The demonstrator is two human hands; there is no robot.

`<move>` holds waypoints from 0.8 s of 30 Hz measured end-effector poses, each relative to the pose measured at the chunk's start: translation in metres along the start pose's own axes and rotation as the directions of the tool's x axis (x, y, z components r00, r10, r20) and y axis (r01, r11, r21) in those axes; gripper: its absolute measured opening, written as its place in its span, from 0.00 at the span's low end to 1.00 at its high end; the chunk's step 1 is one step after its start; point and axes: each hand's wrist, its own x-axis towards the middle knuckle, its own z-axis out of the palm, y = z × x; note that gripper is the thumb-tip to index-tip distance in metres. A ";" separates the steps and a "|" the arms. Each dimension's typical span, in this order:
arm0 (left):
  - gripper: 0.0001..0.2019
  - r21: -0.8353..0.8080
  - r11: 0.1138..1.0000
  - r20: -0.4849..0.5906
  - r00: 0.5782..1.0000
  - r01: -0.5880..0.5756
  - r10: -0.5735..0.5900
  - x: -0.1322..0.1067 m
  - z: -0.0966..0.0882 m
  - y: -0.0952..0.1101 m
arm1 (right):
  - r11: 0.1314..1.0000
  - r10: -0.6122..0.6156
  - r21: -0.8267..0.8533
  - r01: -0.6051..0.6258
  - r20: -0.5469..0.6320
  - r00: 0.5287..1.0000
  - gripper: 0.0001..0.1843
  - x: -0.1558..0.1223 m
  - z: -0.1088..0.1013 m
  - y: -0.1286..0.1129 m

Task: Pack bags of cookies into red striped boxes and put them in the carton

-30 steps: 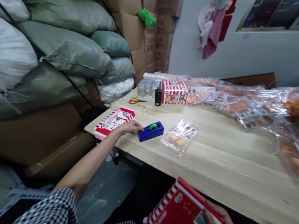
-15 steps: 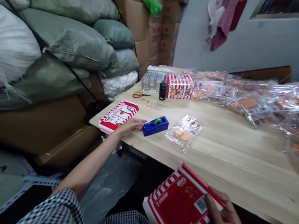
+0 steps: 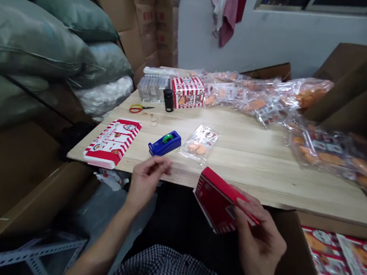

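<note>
My right hand (image 3: 259, 243) is closed on a red box with white-striped edges (image 3: 217, 199), held tilted below the front edge of the wooden table (image 3: 268, 167). My left hand (image 3: 146, 179) hovers at the table's front edge, left of the box, with thumb and fingers pinched together; what they pinch is too small to see. Just beyond that hand lies a blue tape dispenser (image 3: 165, 143). A clear packet of orange snacks (image 3: 199, 143) lies to the dispenser's right. On its left is a stack of flat striped boxes (image 3: 112, 142).
At the back of the table are scissors (image 3: 141, 109), a black cylinder (image 3: 168, 100), a striped carton (image 3: 187, 92), a clear plastic case (image 3: 152, 87) and a long heap of snack packets (image 3: 322, 143). Stuffed sacks (image 3: 46, 45) pile up left. A cardboard bin of red boxes (image 3: 339, 264) stands lower right.
My left hand has come off the tape dispenser and drawn back to the table's edge, fingers pinched. The red box has risen and tilted edge-on. My view has swung right.
</note>
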 end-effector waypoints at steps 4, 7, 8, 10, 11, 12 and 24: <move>0.15 -0.326 0.921 0.205 0.967 0.213 -0.151 -0.052 0.047 0.044 | 0.977 -0.176 -0.091 0.191 0.149 0.973 0.17 -0.001 0.007 -0.008; 0.38 -0.465 0.811 0.327 0.920 0.356 -0.216 -0.064 0.064 0.051 | 0.967 -0.210 -0.098 0.233 0.206 0.956 0.22 -0.006 0.007 -0.006; 0.42 -0.487 0.785 0.338 0.911 0.383 -0.234 -0.065 0.067 0.051 | 0.965 -0.221 -0.095 0.246 0.217 0.951 0.23 -0.008 0.007 -0.005; 0.43 -0.504 0.760 0.333 0.904 0.410 -0.267 -0.065 0.070 0.049 | 0.956 -0.253 -0.088 0.281 0.239 0.937 0.25 -0.011 0.007 -0.004; 0.42 -0.503 0.758 0.326 0.903 0.416 -0.279 -0.065 0.071 0.047 | 0.951 -0.269 -0.089 0.298 0.246 0.931 0.25 -0.012 0.008 -0.003; 0.42 -0.502 0.757 0.318 0.903 0.418 -0.288 -0.066 0.072 0.046 | 0.945 -0.284 -0.090 0.314 0.248 0.926 0.26 -0.013 0.008 -0.003; 0.32 -0.411 0.848 0.254 0.935 0.335 -0.247 -0.075 0.078 0.028 | 0.953 -0.286 -0.039 0.301 0.220 0.933 0.24 -0.015 0.012 -0.008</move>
